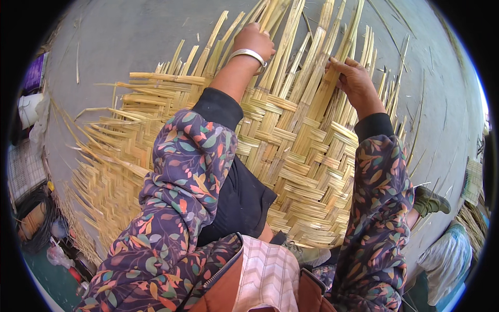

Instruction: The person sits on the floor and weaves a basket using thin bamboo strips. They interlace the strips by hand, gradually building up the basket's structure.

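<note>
A large woven mat of split reed or bamboo strips [273, 136] lies on the floor beneath my arms. Its loose strip ends fan out at the far edge. My left hand [255, 42], with a silver bangle [249, 54] at the wrist, is closed around a bundle of upraised strips [275, 15]. To the right, my right hand [353, 76] pinches a broad flat strip [329, 87] between thumb and fingers. That strip runs down into the weave, among other loose strips. My left forearm hides part of the mat.
Loose strips are scattered on the grey floor [432, 97]. At the left edge stand a white bucket [30, 110] and a coil of dark cord [43, 218]. A whitish sack [448, 257] lies lower right, near a shoe [430, 202]. My knee bends over the mat.
</note>
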A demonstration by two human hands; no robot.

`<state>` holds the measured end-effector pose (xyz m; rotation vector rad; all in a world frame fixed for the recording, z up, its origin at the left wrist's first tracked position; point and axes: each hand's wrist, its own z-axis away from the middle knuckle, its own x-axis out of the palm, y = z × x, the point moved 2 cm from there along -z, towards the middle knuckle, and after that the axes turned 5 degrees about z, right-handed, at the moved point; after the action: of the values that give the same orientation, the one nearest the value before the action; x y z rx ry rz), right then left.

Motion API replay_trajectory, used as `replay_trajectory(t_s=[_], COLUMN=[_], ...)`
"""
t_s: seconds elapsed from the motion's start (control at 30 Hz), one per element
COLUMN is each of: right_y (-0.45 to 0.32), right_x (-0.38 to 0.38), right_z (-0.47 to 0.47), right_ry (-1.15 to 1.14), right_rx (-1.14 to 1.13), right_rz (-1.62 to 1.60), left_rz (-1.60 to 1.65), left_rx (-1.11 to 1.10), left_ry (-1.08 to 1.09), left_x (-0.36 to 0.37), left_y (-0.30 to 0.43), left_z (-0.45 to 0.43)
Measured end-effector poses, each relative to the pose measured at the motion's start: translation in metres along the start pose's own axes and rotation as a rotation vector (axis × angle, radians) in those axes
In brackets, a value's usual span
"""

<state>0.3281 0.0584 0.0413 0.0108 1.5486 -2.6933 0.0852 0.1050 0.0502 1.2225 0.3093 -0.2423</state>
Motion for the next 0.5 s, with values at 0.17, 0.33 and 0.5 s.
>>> replay_trajectory(t_s=[0.17, 0.33, 0.5], right_y=[0.005, 0.001, -0.016], right_x=[-0.005, -0.003, -0.010], right_z=[0.008, 0.016, 0.015], right_ry=[-0.025, -0.017, -0.212], right_rx=[-0.114, -0.172, -0.166], right_rz=[-0.052, -0.158, -0.569], left_rz=[0.352, 0.361, 0.335], left_rx=[-0.144, -0.118, -0.013], left_ry=[-0.015, -0.122, -0.123], left_x=[0.003, 0.004, 0.013], left_y=[-0.006, -0.015, -0.011], left_z=[-0.001, -0.009, -0.018])
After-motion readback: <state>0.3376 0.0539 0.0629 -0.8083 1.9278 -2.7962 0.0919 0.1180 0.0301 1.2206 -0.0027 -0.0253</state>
